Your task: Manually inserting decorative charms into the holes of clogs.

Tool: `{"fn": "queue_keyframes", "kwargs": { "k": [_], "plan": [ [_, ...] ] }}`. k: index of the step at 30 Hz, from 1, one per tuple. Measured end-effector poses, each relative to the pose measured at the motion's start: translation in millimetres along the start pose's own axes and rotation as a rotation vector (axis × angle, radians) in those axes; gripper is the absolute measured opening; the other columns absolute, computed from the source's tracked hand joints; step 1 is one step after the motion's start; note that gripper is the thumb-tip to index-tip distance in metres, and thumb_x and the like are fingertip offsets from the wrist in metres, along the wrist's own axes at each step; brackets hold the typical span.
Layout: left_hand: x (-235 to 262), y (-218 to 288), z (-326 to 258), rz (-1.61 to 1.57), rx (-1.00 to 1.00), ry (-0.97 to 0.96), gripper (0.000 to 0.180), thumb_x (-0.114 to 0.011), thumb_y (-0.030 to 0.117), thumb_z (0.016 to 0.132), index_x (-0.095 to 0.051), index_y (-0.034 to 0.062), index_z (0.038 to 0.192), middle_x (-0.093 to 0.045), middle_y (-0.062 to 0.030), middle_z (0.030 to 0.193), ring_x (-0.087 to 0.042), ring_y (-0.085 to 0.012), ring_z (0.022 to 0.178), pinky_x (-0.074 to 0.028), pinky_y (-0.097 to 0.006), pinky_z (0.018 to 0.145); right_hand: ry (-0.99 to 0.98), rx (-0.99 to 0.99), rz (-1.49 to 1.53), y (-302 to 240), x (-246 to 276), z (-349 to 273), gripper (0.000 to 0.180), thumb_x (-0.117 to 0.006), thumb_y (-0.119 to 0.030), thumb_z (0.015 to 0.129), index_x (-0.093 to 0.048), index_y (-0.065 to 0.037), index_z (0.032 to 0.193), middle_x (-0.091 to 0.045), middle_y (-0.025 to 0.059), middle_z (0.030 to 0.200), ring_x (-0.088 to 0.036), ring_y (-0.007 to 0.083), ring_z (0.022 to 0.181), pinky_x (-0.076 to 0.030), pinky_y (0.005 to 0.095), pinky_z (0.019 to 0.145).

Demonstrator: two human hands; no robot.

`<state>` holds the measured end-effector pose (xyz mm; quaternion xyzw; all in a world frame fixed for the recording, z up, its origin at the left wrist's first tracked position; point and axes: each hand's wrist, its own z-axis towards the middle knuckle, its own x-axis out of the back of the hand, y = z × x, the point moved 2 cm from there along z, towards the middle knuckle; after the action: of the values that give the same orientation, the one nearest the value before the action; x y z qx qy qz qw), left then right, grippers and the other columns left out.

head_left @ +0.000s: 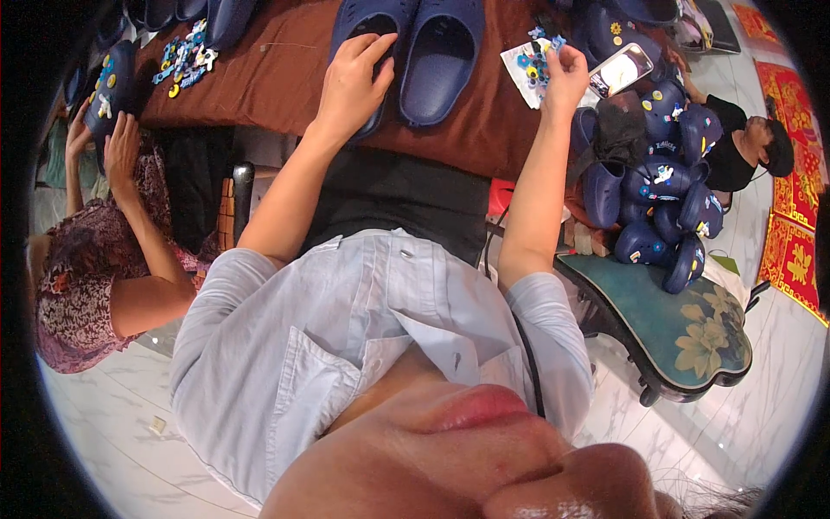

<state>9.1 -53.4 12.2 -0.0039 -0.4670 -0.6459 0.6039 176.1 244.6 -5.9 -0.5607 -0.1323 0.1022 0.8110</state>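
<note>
Two dark blue clogs lie side by side on a brown cloth, heels toward me. My left hand is on the left clog, fingers bent over its foot opening and partly covering it. The right clog has nothing touching it. Farther right, my right hand has its fingertips pinched together at a pile of small shoe charms in blue, yellow and white. Those charms lie on a white sheet. What exactly sits between the fingertips is mostly hidden.
A lit phone lies beside the charms. Decorated blue clogs are heaped on a green flowered stool. Another charm pile is at left, near a co-worker's hands holding a decorated clog. Another person is at far right.
</note>
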Motion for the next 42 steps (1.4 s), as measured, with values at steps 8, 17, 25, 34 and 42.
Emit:
{"fn": "queue_keyframes", "kwargs": {
  "k": [8,17,25,34,42],
  "plan": [
    [-5,9,2,-0.040,-0.068,0.036,0.027,-0.066,0.007,0.084,-0.065,0.0064,0.110,-0.064,-0.0171,0.112,-0.059,-0.0352,0.109,-0.047,-0.043,0.095,-0.190,-0.069,0.067,-15,-61,7,0.012,-0.076,-0.005,0.082,-0.070,0.001,0.090,-0.066,0.0015,0.079,-0.057,0.0087,0.070,-0.045,0.0235,0.063],
    [-41,9,20,0.135,-0.032,-0.195,0.040,-0.068,0.021,0.086,-0.061,0.0169,0.126,-0.056,-0.0263,0.105,-0.055,-0.0432,0.102,-0.049,-0.048,0.086,-0.280,-0.285,0.101,-11,-126,33,0.012,-0.079,-0.008,0.080,-0.072,-0.002,0.088,-0.066,0.0000,0.076,-0.053,0.0078,0.063,-0.039,0.0246,0.056],
    [-45,2,18,0.077,0.031,-0.258,0.038,-0.064,0.016,0.086,-0.061,0.0157,0.124,-0.059,-0.0260,0.096,-0.060,-0.0437,0.092,-0.050,-0.050,0.081,-0.298,-0.204,-0.024,-3,-144,59,0.012,-0.080,-0.006,0.077,-0.072,-0.001,0.085,-0.066,0.0009,0.074,-0.055,0.0094,0.065,-0.043,0.0257,0.060],
    [-44,0,19,0.054,0.016,-0.226,0.035,-0.064,0.015,0.086,-0.064,0.0157,0.121,-0.059,-0.0267,0.095,-0.060,-0.0439,0.091,-0.050,-0.050,0.081,-0.527,-0.102,-0.315,6,-143,80,0.019,-0.080,-0.003,0.072,-0.073,-0.003,0.090,-0.068,0.0025,0.078,-0.057,0.0112,0.068,-0.046,0.0279,0.064],
    [-42,-2,19,0.057,0.023,-0.251,0.035,-0.065,0.015,0.086,-0.063,0.0164,0.120,-0.057,-0.0256,0.091,-0.060,-0.0439,0.085,-0.049,-0.050,0.076,-0.593,0.281,-0.466,1,-148,61,0.032,-0.072,-0.013,0.081,-0.070,-0.012,0.113,-0.070,0.0177,0.100,-0.068,0.0331,0.096,-0.052,0.0385,0.088]
  ]
}}
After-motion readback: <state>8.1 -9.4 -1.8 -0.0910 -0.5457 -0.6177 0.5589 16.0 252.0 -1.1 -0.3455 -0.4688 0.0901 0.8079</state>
